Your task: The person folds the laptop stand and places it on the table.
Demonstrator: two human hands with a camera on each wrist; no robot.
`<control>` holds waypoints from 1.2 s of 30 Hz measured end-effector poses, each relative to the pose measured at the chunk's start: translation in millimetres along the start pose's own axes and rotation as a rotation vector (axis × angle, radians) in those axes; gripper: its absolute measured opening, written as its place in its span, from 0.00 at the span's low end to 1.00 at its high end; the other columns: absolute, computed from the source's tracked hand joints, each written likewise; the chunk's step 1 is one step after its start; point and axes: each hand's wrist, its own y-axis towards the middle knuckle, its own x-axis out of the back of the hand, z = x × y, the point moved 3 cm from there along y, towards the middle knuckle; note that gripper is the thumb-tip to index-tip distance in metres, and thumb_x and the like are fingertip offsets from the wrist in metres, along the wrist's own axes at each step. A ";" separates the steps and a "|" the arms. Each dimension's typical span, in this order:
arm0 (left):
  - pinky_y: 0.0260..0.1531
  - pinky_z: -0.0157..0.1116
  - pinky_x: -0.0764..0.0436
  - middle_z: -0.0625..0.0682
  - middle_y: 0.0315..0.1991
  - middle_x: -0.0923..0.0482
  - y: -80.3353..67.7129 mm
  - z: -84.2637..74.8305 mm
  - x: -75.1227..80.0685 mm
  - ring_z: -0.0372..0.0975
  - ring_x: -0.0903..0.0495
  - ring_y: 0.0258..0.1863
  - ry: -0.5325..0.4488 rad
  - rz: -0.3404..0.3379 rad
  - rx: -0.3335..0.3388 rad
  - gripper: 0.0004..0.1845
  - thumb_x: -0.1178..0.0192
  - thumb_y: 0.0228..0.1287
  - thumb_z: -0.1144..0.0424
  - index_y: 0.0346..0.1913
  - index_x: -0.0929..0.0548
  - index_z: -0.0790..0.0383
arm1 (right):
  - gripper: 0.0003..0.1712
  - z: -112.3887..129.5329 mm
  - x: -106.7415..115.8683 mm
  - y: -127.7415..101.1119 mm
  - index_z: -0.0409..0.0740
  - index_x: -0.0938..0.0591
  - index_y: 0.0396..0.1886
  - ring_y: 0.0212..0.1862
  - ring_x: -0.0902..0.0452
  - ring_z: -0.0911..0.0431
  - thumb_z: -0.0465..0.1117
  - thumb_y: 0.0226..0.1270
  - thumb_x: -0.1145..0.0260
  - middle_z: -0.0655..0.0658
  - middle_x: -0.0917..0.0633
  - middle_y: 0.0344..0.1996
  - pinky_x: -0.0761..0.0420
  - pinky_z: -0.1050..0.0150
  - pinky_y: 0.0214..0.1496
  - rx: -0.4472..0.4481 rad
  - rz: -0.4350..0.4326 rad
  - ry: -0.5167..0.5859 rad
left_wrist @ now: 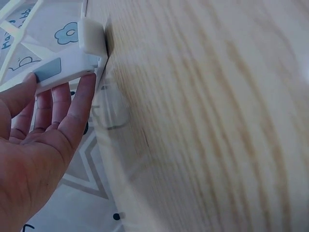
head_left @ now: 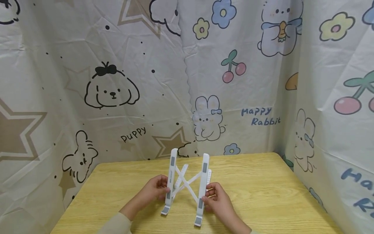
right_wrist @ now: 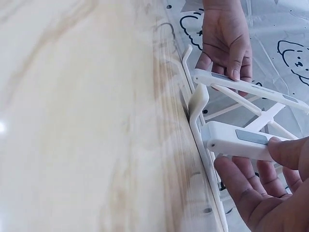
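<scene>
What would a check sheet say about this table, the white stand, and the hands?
Surface: wooden table, pale grain, bare around the stand.
Job's things: white folding stand with crossed struts and grey pads, standing on the table, two rails raised.
Clutter: nothing seen.
Hands: left hand holds the left rail, fingers along it; right hand holds the right rail, thumb on top.
Cables: nothing seen.
Surroundings: cartoon-print sheet hung around the table on three sides, showing puppies, rabbits, cherries and stars.
</scene>
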 end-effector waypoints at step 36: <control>0.35 0.50 0.10 0.55 0.40 0.25 -2.8 -3.5 -27.1 0.43 0.19 0.39 -0.091 -0.051 0.006 0.16 0.36 0.69 0.73 0.56 0.26 0.70 | 0.21 4.2 31.3 16.8 0.33 0.28 0.56 0.36 0.16 0.49 0.26 0.67 0.31 0.40 0.22 0.39 0.11 0.41 0.35 -0.056 0.048 0.090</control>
